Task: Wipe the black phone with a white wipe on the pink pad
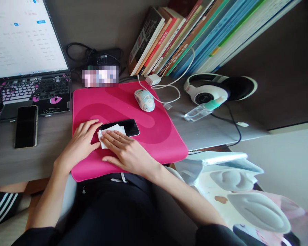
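A black-screened smartphone (131, 127) lies flat on the pink desk mat (113, 102). My left hand (83, 140) is at its left end, with the index finger by the upper corner and the thumb by the lower one, holding it in place. Over the phone's left half lies a folded white tissue (118, 128). My right hand (124, 150) presses this tissue down on the screen with fingers stretched out. The thumb rests apart, on the mat. Part of the tissue and the phone's lower edge are hidden under the right hand.
Left of the mat are a laptop (36, 90) and a second phone (26, 126). A patterned mouse (144, 100) and a white charging cable (173, 89) lie behind my hands. Books (166, 41), headphones (207, 90) and a clear spray bottle (197, 112) stand further right. White bags (220, 164) hang beside the desk.
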A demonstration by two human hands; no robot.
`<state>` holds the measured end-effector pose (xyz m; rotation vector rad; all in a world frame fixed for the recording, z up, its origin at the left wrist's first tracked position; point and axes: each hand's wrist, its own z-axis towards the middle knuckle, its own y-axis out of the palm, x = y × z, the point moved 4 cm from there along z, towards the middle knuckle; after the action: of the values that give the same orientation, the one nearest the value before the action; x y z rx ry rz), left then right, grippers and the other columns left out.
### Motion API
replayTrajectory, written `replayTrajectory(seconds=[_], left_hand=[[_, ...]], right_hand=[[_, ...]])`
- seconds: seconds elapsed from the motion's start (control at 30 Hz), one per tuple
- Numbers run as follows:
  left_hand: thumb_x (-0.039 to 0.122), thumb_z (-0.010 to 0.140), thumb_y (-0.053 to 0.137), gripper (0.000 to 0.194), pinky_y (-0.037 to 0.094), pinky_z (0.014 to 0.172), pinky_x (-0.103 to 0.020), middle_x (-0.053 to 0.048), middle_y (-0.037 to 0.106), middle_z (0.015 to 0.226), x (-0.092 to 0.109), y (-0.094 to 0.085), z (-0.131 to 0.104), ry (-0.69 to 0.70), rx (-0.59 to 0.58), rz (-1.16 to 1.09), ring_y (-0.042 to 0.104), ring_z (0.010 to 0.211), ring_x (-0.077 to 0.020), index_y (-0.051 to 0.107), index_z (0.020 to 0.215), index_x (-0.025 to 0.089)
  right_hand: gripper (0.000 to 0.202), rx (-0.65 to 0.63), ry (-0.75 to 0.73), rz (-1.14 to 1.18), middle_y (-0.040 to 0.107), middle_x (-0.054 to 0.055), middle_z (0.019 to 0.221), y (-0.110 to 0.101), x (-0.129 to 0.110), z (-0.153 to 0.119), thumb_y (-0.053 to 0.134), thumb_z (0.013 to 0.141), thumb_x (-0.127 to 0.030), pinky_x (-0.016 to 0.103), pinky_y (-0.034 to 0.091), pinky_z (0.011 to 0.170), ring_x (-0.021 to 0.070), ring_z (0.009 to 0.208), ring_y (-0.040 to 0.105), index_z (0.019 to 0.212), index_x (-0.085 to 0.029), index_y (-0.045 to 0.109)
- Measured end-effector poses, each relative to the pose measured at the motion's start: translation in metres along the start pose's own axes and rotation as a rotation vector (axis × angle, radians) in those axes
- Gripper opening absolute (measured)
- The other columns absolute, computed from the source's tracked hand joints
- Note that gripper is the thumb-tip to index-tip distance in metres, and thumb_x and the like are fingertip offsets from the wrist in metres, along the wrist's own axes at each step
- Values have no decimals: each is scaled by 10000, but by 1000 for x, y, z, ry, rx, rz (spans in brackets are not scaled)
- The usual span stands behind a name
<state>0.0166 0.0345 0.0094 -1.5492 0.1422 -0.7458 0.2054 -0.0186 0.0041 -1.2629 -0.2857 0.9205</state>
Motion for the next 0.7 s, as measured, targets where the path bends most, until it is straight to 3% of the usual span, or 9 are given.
replayTrajectory(seconds=[0.2, 0.37, 0.7], left_hand=[[295, 1012, 675, 631, 382, 1292, -563, -92, 455, 1675, 2, -3, 1, -2, -7, -2, 420, 1563, -328, 443, 1598, 315], [518, 1023, 681, 656, 372, 1298, -559, -99, 460, 1678, 7, -5, 1, -9, 3, -3, 414, 1571, -333, 450, 1600, 307], [544, 1044, 642, 630, 357, 1305, -543, -82, 416, 1715, 6, -2, -1, -23, -14, -15, 393, 1581, -322, 452, 1602, 322]], right_hand=[[590, 45, 19, -18, 577, 146, 1614, -9, 5, -8, 492, 1128, -500, 469, 435, 1305, 282, 1535, 521, 1562, -110, 578], [541, 98, 74, -111, 623, 183, 1560, -19, 14, -31, 504, 1134, -407, 513, 487, 1268, 321, 1482, 583, 1511, -33, 607], [524, 122, 224, -123, 574, 217, 1593, -22, 31, -50, 505, 1129, -336, 554, 479, 1267, 345, 1506, 549, 1573, -64, 561]])
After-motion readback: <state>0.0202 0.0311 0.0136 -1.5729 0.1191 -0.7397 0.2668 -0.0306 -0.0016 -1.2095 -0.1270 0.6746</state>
